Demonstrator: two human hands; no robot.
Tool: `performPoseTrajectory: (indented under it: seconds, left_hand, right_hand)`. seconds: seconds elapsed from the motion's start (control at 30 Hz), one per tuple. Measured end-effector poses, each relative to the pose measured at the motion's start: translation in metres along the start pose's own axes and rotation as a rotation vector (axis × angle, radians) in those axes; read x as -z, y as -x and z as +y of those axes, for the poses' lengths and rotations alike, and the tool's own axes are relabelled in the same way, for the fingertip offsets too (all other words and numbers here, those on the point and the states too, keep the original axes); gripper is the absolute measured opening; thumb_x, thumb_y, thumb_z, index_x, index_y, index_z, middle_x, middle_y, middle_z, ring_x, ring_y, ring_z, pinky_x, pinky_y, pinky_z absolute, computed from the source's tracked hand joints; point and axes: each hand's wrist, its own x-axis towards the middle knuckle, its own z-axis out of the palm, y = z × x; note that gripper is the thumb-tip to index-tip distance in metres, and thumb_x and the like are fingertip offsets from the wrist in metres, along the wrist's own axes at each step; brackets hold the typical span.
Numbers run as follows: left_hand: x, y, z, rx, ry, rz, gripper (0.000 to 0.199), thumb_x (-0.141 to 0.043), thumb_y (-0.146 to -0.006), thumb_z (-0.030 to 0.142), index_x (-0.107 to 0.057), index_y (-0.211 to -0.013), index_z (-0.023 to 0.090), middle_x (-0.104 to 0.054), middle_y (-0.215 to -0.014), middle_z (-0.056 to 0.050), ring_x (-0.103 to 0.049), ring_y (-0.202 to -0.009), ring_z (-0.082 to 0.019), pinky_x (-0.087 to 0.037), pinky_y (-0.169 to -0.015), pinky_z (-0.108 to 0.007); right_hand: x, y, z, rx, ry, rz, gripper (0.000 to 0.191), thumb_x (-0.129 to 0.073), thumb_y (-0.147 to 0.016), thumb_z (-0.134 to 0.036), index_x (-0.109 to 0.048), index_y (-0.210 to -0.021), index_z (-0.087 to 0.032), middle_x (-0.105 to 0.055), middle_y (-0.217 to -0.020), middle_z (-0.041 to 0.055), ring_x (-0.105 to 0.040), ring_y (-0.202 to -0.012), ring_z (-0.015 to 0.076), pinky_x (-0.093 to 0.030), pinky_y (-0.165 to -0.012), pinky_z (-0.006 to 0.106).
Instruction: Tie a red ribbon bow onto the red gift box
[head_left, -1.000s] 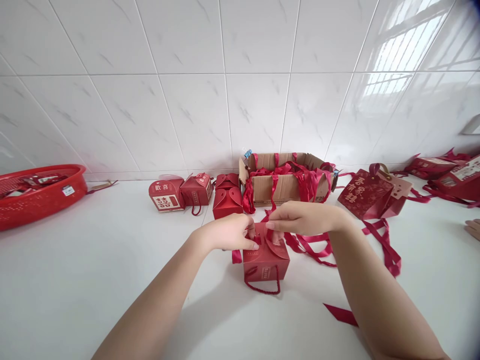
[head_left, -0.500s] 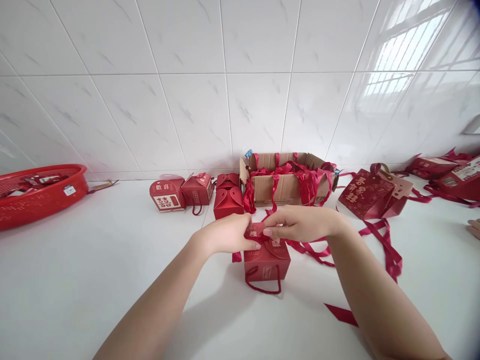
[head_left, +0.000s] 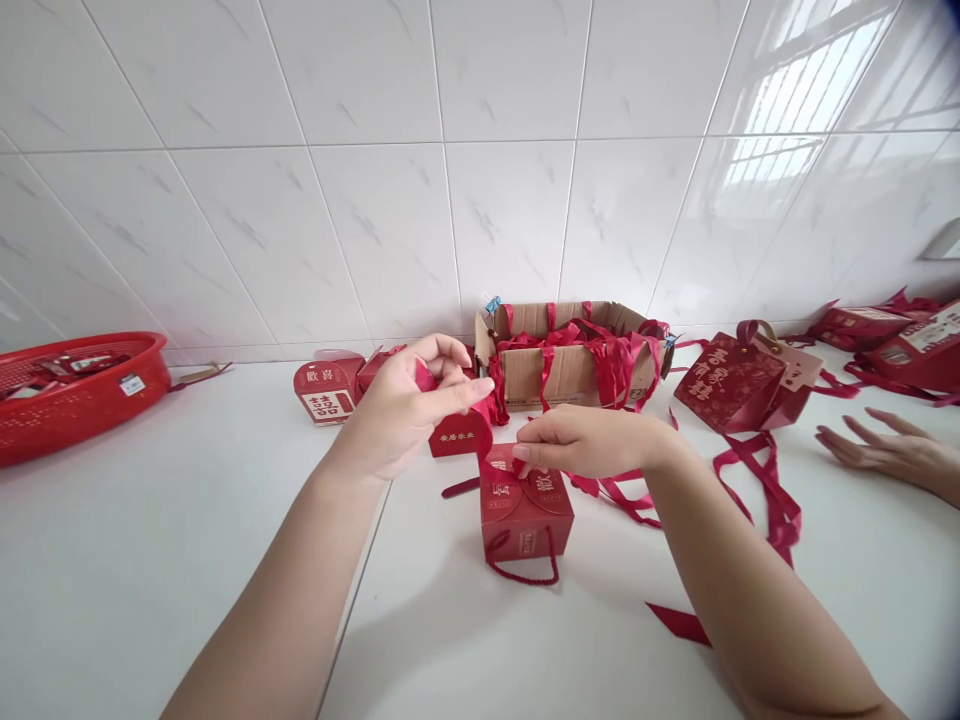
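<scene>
A small red gift box [head_left: 527, 525] with gold lettering and a twisted rope handle stands on the white counter, its curved top flaps folded together. My right hand [head_left: 581, 440] is over its top, thumb and fingers pinching red ribbon at the middle of the lid. Up and to the left, my left hand [head_left: 409, 405] is closed on a red ribbon [head_left: 425, 377], which bulges between the fingers; a strip runs down toward the box top. Behind my left hand another red box [head_left: 455, 437] is partly hidden.
A cardboard box [head_left: 577, 375] full of red ribbons stands by the tiled wall. Left is a red plastic basket [head_left: 142, 395]; right, a red gift bag [head_left: 724, 385] and loose ribbon [head_left: 772, 495]. Another person's hand [head_left: 889, 450] reaches in from the right.
My left hand has lifted off the box up and to the left, drawing ribbon with it. My right hand has stayed on the lid. The other person's hand has come further into view.
</scene>
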Motion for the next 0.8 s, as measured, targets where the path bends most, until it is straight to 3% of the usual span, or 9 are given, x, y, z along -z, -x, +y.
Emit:
performPoseTrajectory:
  seconds: [0.1, 0.23, 0.4, 0.53, 0.6, 0.63, 0.73, 0.8]
  left_hand:
    - [-0.006, 0.0, 0.0, -0.066, 0.231, 0.007, 0.026, -0.079, -0.067, 0.016, -0.053, -0.073, 0.017, -0.044, -0.067, 0.005, -0.046, -0.065, -0.006, -0.043, -0.065, -0.017]
    - [-0.018, 0.002, -0.003, -0.109, 0.333, 0.018, 0.025, -0.078, -0.066, 0.012, -0.055, -0.073, 0.017, -0.045, -0.07, 0.005, -0.049, -0.069, -0.006, -0.046, -0.068, -0.016]
    - [-0.023, 0.009, -0.002, -0.226, 0.238, -0.089, 0.019, -0.073, -0.072, 0.012, -0.056, -0.077, 0.02, -0.046, -0.075, 0.003, -0.05, -0.075, -0.008, -0.048, -0.072, -0.018]
    - [-0.016, 0.013, -0.001, -0.31, 0.001, 0.053, 0.028, -0.064, -0.074, 0.012, -0.055, -0.098, 0.024, -0.053, -0.1, -0.001, -0.053, -0.099, -0.014, -0.049, -0.082, -0.025]
    - [-0.011, 0.012, -0.003, -0.229, -0.173, 0.081, 0.04, -0.06, -0.073, 0.01, -0.051, -0.109, 0.027, -0.053, -0.112, -0.002, -0.055, -0.102, -0.016, -0.05, -0.082, -0.027]
    - [-0.008, 0.011, -0.005, -0.152, -0.267, 0.034, 0.045, -0.059, -0.074, 0.011, -0.049, -0.114, 0.028, -0.054, -0.116, -0.002, -0.057, -0.101, -0.017, -0.05, -0.081, -0.029]
    - [-0.003, 0.003, -0.015, 0.106, -0.535, -0.229, 0.047, -0.066, -0.074, 0.027, -0.048, -0.118, 0.029, -0.056, -0.118, -0.005, -0.06, -0.098, -0.023, -0.051, -0.077, -0.034]
    - [-0.003, -0.002, -0.024, 0.206, -0.655, -0.337, 0.05, -0.073, -0.068, 0.042, -0.053, -0.111, 0.025, -0.056, -0.116, -0.008, -0.059, -0.101, -0.028, -0.05, -0.078, -0.037]
  right_hand:
    - [0.0, -0.001, 0.0, -0.017, 0.017, 0.019, 0.047, -0.035, -0.093, -0.056, -0.039, -0.066, -0.019, -0.04, -0.063, -0.0035, -0.034, -0.054, 0.009, -0.027, -0.05, 0.026]
    - [-0.003, -0.003, -0.002, -0.06, 0.037, 0.025, 0.052, -0.049, -0.082, -0.068, -0.041, -0.067, -0.019, -0.04, -0.062, -0.004, -0.035, -0.053, 0.0093, -0.025, -0.048, 0.026]
    - [-0.006, -0.004, -0.008, -0.134, -0.098, 0.148, 0.056, -0.033, -0.09, -0.065, -0.028, -0.058, -0.019, -0.037, -0.055, -0.0035, -0.028, -0.047, 0.0093, -0.023, -0.046, 0.028]
    - [-0.005, -0.002, -0.01, -0.145, -0.182, 0.174, 0.055, -0.035, -0.092, -0.058, -0.041, -0.055, -0.018, -0.056, -0.064, 0.0002, -0.044, -0.053, 0.0109, -0.033, -0.054, 0.028]
    - [-0.004, -0.001, -0.01, -0.145, -0.209, 0.162, 0.054, -0.037, -0.092, -0.056, -0.047, -0.055, -0.018, -0.061, -0.068, 0.0016, -0.05, -0.059, 0.0123, -0.037, -0.058, 0.028]
    - [-0.004, -0.001, -0.009, -0.143, -0.22, 0.154, 0.054, -0.037, -0.092, -0.056, -0.049, -0.055, -0.018, -0.063, -0.07, 0.002, -0.053, -0.061, 0.0129, -0.039, -0.06, 0.028]
    - [-0.003, -0.001, -0.005, -0.128, -0.253, 0.141, 0.051, -0.039, -0.092, -0.056, -0.056, -0.062, -0.018, -0.064, -0.073, 0.0026, -0.057, -0.068, 0.0143, -0.041, -0.065, 0.027]
    - [-0.003, -0.001, -0.002, -0.125, -0.257, 0.129, 0.05, -0.039, -0.091, -0.056, -0.056, -0.064, -0.017, -0.061, -0.07, 0.0022, -0.054, -0.064, 0.0135, -0.04, -0.061, 0.027]
